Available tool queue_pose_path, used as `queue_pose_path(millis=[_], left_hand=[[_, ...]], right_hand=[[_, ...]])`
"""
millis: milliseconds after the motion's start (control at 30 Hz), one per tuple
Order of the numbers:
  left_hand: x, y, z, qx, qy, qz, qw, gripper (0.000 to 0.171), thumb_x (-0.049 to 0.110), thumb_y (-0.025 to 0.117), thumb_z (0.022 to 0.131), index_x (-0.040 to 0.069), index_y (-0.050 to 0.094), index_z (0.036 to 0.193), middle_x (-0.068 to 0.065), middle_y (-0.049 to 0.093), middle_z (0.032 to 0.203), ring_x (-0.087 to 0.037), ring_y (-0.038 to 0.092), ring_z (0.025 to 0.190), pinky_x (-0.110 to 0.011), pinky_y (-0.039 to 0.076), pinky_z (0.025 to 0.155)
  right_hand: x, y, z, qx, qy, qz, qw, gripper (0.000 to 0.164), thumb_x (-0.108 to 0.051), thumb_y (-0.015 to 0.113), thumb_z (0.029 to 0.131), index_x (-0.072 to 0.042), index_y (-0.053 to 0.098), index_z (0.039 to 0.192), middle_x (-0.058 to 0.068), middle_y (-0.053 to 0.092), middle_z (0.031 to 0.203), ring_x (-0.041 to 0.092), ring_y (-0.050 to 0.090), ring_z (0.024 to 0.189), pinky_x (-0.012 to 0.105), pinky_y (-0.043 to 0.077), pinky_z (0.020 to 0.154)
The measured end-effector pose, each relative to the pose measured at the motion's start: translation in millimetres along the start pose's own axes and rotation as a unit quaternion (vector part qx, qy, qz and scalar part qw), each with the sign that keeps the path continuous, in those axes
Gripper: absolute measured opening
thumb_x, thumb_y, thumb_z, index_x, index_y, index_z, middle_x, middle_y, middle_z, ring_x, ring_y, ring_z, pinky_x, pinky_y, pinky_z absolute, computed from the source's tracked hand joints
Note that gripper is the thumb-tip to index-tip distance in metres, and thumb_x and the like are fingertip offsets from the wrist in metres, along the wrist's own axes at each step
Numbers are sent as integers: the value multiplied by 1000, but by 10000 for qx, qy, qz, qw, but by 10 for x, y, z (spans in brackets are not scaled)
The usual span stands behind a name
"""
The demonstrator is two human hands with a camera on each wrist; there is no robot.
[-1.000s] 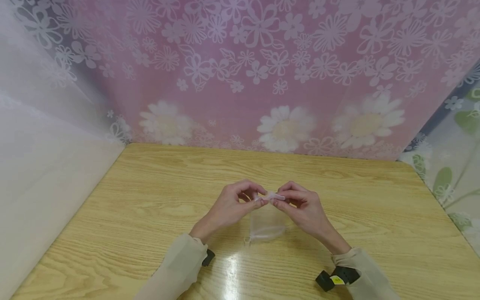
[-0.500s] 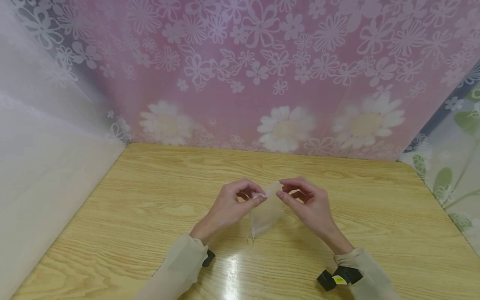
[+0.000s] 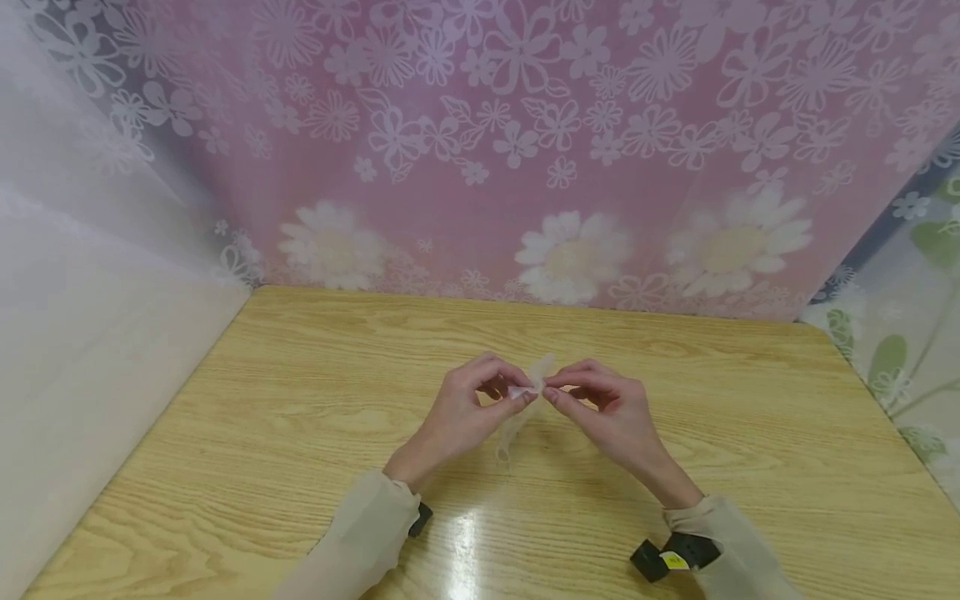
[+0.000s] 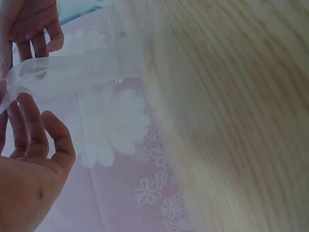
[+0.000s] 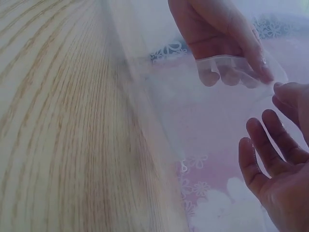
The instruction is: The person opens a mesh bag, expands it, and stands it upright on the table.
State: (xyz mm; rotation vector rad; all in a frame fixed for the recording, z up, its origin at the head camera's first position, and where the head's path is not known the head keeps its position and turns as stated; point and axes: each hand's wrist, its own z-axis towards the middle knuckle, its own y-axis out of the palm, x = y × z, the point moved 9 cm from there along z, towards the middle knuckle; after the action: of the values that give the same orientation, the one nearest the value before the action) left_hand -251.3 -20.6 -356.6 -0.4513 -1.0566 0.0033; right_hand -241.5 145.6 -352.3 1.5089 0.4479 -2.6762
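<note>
A small sheer white bag (image 3: 513,433) hangs between my two hands above the table, bunched at the fingertips, with one end sticking up past them. My left hand (image 3: 463,410) pinches it between thumb and forefinger. From the other side, my right hand (image 3: 611,412) pinches the gathered part, its fingertips almost meeting the left ones. The left wrist view has the see-through bag (image 4: 72,79) stretching away from the fingers. In the right wrist view, the other fingers of my right hand (image 5: 285,159) are spread loosely, and the left fingers show through the film.
The wood-grain table (image 3: 315,367) lies beneath both hands. A pink flowered curtain (image 3: 465,167) hangs at the back edge, with a pale sheet (image 3: 97,333) on the left. Black wrist cameras (image 3: 675,557) sit at the cuffs.
My right hand moved off to the right, spreading the bag's edge, then came back in to the left hand. The bag has turned and now looks narrower; the left hand has barely moved.
</note>
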Motion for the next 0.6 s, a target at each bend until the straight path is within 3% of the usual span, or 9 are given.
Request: queue_pose_path(millis=[133,333,600], left_hand=[[-23,22,2,-97,-137,-77,9998,8,20,75,95,19,74,103,3,70,102,-11,63,88,-27,58,79],[-72,61,-8,-268,-486,-224,9982,9,22,74,96,21,74,105,4,75,104,-13,67,90,-31,58,81],[-91,92,-19,-417,-536,-360,9970,14,27,74,96,24,73,110,9,75,109,-11,68,98,-33,58,86]], right_hand=[[-29,11,7,9,-197,52,9998,12,2,71,93,5,76,104,4,70,101,14,69,94,22,60,84],[-28,16,12,17,-175,-77,9998,12,2,70,94,3,77,104,2,70,101,13,69,93,21,60,83],[-8,20,14,3,-86,5,10000,14,8,69,93,4,75,104,-1,71,102,10,70,95,21,60,83]])
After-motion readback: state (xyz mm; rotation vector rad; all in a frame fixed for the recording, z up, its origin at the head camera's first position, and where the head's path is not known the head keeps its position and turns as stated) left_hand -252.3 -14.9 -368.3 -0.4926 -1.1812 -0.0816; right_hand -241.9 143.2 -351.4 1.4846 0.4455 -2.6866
